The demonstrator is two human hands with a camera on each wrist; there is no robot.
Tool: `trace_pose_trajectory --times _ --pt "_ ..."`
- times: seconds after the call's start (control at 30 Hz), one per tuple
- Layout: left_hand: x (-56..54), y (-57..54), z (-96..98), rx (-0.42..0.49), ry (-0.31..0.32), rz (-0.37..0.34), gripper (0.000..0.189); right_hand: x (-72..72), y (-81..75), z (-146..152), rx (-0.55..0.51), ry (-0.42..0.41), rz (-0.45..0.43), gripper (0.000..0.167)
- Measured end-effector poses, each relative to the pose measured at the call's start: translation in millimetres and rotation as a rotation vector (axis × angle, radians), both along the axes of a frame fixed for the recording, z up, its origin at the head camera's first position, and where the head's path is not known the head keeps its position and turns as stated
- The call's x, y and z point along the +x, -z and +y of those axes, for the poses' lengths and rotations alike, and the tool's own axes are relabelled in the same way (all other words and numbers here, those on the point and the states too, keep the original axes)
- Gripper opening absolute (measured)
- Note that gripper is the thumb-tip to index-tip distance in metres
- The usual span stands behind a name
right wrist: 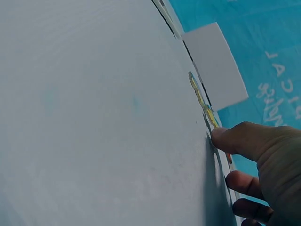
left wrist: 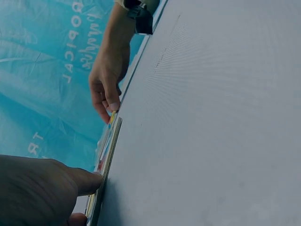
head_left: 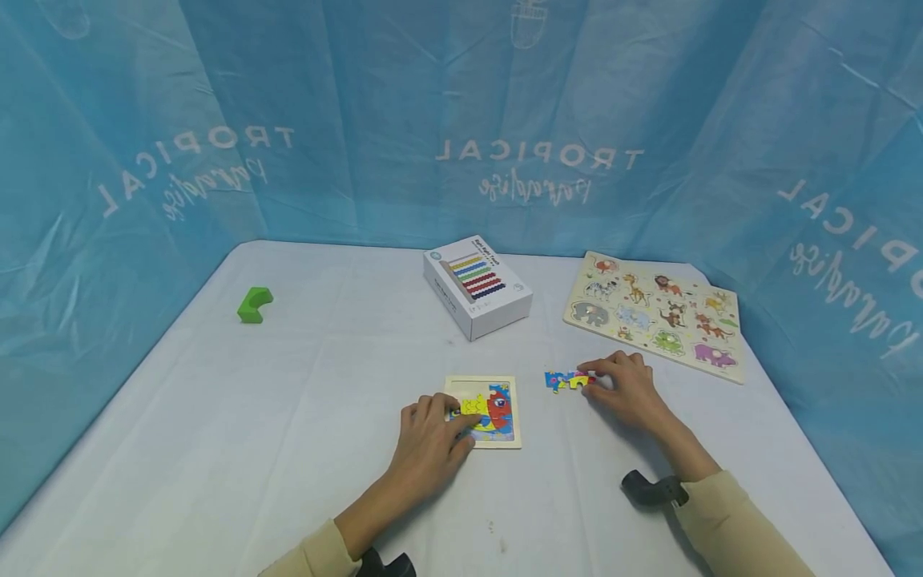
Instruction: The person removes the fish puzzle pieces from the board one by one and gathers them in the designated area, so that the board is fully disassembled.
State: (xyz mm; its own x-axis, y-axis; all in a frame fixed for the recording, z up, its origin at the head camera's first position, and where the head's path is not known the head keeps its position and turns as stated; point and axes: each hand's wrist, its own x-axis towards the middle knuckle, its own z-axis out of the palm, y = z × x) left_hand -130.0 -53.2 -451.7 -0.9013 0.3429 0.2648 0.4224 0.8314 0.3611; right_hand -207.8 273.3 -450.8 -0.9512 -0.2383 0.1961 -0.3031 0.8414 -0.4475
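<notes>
A small wooden jigsaw puzzle point(head_left: 517, 429) with a pale frame lies on the table in the head view; red, yellow and blue pieces fill part of it. My left hand point(head_left: 427, 449) rests on its left side, fingers touching the pieces and frame. In the left wrist view, one extended finger point(left wrist: 87, 181) lies on the puzzle. Right of the frame, my right hand point(head_left: 626, 389) pinches the right end of a strip of joined puzzle pieces point(head_left: 562, 381), blue, yellow and red. My right thumb point(right wrist: 230, 139) shows against the strip's edge in the right wrist view.
Behind the puzzle stands a white box point(head_left: 479, 288) with a picture of coloured rods. An animal peg board point(head_left: 652, 344) lies at the back right. A green arch-shaped block point(head_left: 254, 305) sits at the far left. Blue printed curtains point(head_left: 404, 88) enclose the table.
</notes>
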Motion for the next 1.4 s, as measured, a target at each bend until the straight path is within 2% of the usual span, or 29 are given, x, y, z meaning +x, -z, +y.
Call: trace_pose_trajectory --times 0.57,0.83,1.03,1.17,1.4 --pt "-2.4 0.8 0.2 0.018 0.001 0.004 0.028 -3.3 2.0 3.8 -0.002 -0.007 -0.055 0.031" --pt "-3.0 -1.2 -0.1 0.018 0.018 0.035 0.028 -3.8 0.5 0.4 -0.016 -0.016 0.001 0.039" --pt "-4.3 -3.9 3.1 0.058 0.053 0.062 0.026 -1.1 -3.6 -20.0 0.009 -0.033 0.032 0.038" --pt "-5.6 -5.0 9.5 0.085 0.079 0.049 0.025 1.0 -7.0 -40.5 0.041 -0.071 0.036 0.038" --pt "-7.9 -4.3 19.6 0.057 0.08 0.045 0.026 -0.8 -10.9 -72.5 0.106 -0.137 0.021 0.038"
